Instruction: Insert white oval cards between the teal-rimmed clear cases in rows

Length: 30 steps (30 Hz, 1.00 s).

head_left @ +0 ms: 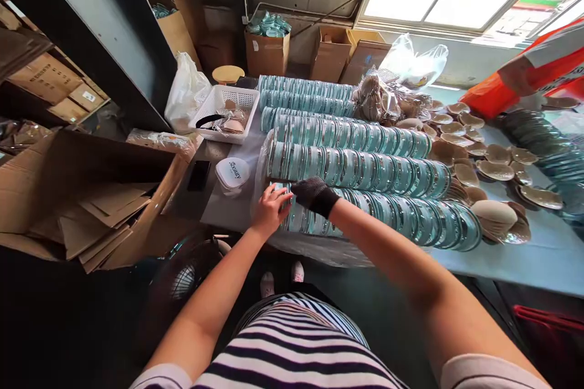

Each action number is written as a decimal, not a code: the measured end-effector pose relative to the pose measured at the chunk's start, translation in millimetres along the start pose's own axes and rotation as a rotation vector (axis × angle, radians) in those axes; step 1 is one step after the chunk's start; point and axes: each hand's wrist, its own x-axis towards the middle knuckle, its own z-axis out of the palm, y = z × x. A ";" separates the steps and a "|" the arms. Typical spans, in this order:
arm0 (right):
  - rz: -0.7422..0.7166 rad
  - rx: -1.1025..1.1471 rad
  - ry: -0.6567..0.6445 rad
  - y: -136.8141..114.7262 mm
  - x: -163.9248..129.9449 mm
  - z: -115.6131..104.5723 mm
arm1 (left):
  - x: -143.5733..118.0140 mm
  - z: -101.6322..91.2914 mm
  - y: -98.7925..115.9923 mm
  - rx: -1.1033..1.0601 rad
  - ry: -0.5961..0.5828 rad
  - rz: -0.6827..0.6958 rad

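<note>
Long rows of round teal-and-clear cases [356, 164] lie packed edge to edge on the table [547, 255]. My left hand [270, 209] is bare and rests its fingers on the left end of the nearest row [392, 213]. My right hand [314, 196] wears a black mesh glove and lies on top of the same row, just right of the left hand. Whether either hand actually grips a case is hidden by the fingers. A clear plastic sheet [319, 249] lies under the nearest rows.
Beige rounded pads [495, 170] lie scattered right of the rows. A white basket [223, 110], a white lid [232, 173] and a black phone [199, 175] sit at the table's left end. An open cardboard box [91, 194] stands at left. More boxes [267, 48] line the back wall.
</note>
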 end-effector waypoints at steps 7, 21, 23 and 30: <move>0.152 0.241 0.010 -53.3 -61.6 115.6 | -0.1 0.3 1.2 0.078 0.013 0.018; 0.286 0.079 -0.111 77.8 -26.1 12.2 | 2.1 15.5 55.2 0.300 -0.165 0.145; 0.191 0.073 -0.224 83.6 1.8 4.9 | 2.3 20.3 55.7 0.309 -0.185 0.135; 0.033 0.007 -0.241 62.2 32.6 -9.4 | 2.7 18.1 51.9 0.352 -0.201 0.135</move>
